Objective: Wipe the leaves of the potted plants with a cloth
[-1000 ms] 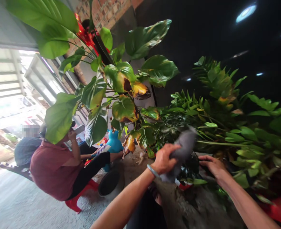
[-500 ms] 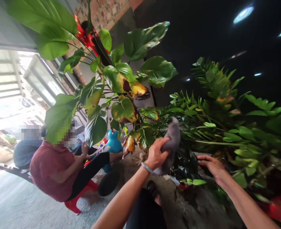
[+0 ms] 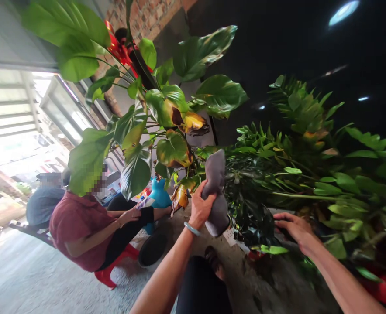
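Note:
My left hand [image 3: 202,207], with a bracelet on the wrist, grips a grey cloth [image 3: 215,192] by its middle. The cloth stands up soft and pinched, bulging above and below the fingers. To the right, my right hand [image 3: 294,231] has its fingers and thumb pressed together at the edge of a dark green leaf [image 3: 263,226]. The fingertips are partly lost against the dark foliage. This leaf belongs to a low, dark-leaved plant [image 3: 245,196] between my hands. The cloth is just left of that plant, in front of a tall plant [image 3: 175,148] with yellowed, browned leaves.
A person in a red shirt [image 3: 78,226] sits on a red stool [image 3: 108,272] at left, another person [image 3: 44,203] behind. A dark basin [image 3: 152,250] and a blue object [image 3: 160,194] stand beyond my left arm. Dense foliage [image 3: 340,187] fills the right side.
My left hand has moved left with the cloth, which now stands more upright and away from the dark plant. My right hand stays by the leaf. The seated person's hands have lowered.

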